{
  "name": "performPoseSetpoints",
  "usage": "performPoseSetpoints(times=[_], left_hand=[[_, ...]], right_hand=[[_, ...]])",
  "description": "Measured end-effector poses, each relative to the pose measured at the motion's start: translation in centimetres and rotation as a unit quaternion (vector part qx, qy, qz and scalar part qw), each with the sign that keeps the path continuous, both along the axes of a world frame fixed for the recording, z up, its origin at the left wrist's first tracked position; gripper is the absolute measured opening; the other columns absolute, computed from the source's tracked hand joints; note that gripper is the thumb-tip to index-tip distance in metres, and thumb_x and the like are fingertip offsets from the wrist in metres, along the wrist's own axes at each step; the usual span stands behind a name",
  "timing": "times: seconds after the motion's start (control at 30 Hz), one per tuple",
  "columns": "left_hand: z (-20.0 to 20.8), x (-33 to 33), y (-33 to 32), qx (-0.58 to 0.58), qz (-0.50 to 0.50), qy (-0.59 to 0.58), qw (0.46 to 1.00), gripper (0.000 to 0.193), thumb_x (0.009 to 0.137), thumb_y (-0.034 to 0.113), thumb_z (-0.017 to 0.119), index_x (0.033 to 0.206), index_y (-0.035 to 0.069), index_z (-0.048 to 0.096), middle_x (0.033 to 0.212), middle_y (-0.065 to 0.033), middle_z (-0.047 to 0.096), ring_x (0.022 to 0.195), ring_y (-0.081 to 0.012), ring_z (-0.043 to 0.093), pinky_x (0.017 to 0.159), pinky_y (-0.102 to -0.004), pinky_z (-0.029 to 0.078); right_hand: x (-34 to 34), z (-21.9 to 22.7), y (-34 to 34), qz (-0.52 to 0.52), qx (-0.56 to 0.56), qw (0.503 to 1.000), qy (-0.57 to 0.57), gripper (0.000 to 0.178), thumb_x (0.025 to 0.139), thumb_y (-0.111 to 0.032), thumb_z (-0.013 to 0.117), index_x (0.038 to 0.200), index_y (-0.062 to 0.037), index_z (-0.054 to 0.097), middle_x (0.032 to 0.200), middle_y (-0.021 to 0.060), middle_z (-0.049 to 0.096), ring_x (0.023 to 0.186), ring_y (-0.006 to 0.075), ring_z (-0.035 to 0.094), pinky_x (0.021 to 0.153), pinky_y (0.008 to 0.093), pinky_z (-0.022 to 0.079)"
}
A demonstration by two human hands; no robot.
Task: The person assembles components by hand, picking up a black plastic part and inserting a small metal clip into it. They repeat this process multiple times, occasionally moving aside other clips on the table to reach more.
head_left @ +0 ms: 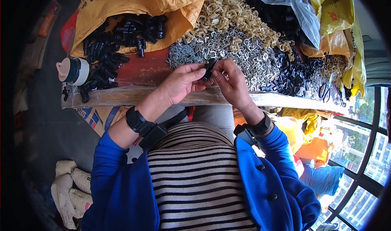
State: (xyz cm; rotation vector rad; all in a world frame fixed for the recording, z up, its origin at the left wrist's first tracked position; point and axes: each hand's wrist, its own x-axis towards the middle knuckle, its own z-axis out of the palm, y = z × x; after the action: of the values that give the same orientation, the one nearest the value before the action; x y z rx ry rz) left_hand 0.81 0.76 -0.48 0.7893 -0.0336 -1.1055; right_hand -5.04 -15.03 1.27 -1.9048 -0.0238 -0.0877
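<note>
Over the near edge of the table, my left hand (184,81) pinches a small black plastic fitting (209,70) between thumb and fingers. My right hand (233,83) is closed at the fitting's other side, its thumb and forefinger pressed against it. A bit of shiny metal shows below the fitting, too small to name. Just behind the hands lie a heap of silvery metal clips (248,54) and a mound of small grey springs or wire pieces (182,55). Black fittings (106,64) like the held one spill from an orange woven sack (175,7) on the left.
Beige plastic clips (222,15) are heaped at the back, small black pieces (287,74) to the right. Scissors (326,90) lie near the right edge. A lidded cup (77,71) stands at the left corner. Yellow bags (338,11) hang over the back right.
</note>
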Motion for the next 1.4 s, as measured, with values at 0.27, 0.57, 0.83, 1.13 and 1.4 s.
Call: performPoseSetpoints(times=[0.27,0.57,0.83,1.13,1.4], left_hand=[[-0.8,-0.9,0.6,-0.013,-0.017,0.022,1.0,0.02,0.083,0.016,0.044,0.099,0.004,0.05,0.09,-0.0038,0.054,0.079,-0.014,0.055,0.066,-0.0226,0.046],[-0.7,-1.7,0.6,0.011,-0.047,0.013,0.999,0.02,0.083,0.016,0.044,0.098,0.004,0.05,0.088,-0.0033,0.054,0.078,-0.0136,0.056,0.068,-0.0223,0.047],[-0.2,-1.8,0.8,0.025,-0.065,0.032,0.997,0.02,0.083,0.015,0.046,0.097,0.001,0.05,0.087,-0.0052,0.055,0.079,-0.0142,0.056,0.07,-0.0238,0.047],[-0.8,-1.3,1.0,-0.039,-0.066,0.068,0.995,0.024,0.084,0.014,0.042,0.102,-0.001,0.047,0.091,-0.0092,0.055,0.081,-0.0156,0.055,0.073,-0.0266,0.046],[-0.9,-1.3,0.8,-0.045,-0.07,0.071,0.994,0.025,0.084,0.011,0.041,0.105,-0.002,0.044,0.095,-0.01,0.054,0.083,-0.0166,0.055,0.074,-0.027,0.046]], right_hand=[[-0.4,1.6,0.7,0.055,-0.353,0.908,-0.218,0.012,0.064,-0.003,0.055,0.074,-0.0061,0.049,0.093,0.0084,0.045,0.085,0.0241,0.042,0.071,0.0331,0.032],[-1.2,1.7,0.9,0.057,-0.314,0.937,-0.139,0.011,0.062,-0.003,0.057,0.07,-0.0069,0.051,0.091,0.0056,0.047,0.084,0.0229,0.043,0.073,0.0327,0.032],[-1.7,0.8,0.9,0.028,-0.254,0.96,-0.113,0.01,0.061,-0.002,0.059,0.069,-0.0052,0.054,0.087,0.0061,0.051,0.082,0.0224,0.046,0.07,0.0305,0.036],[-1.6,1.4,-0.9,0.078,-0.212,0.963,-0.145,0.016,0.064,-0.009,0.062,0.08,-0.0076,0.058,0.099,0.0096,0.049,0.093,0.0241,0.044,0.077,0.0319,0.034],[-2.2,1.6,-1.6,0.148,-0.31,0.923,-0.175,0.026,0.062,-0.019,0.065,0.086,-0.011,0.058,0.106,0.0088,0.045,0.096,0.0271,0.041,0.081,0.0394,0.029]])
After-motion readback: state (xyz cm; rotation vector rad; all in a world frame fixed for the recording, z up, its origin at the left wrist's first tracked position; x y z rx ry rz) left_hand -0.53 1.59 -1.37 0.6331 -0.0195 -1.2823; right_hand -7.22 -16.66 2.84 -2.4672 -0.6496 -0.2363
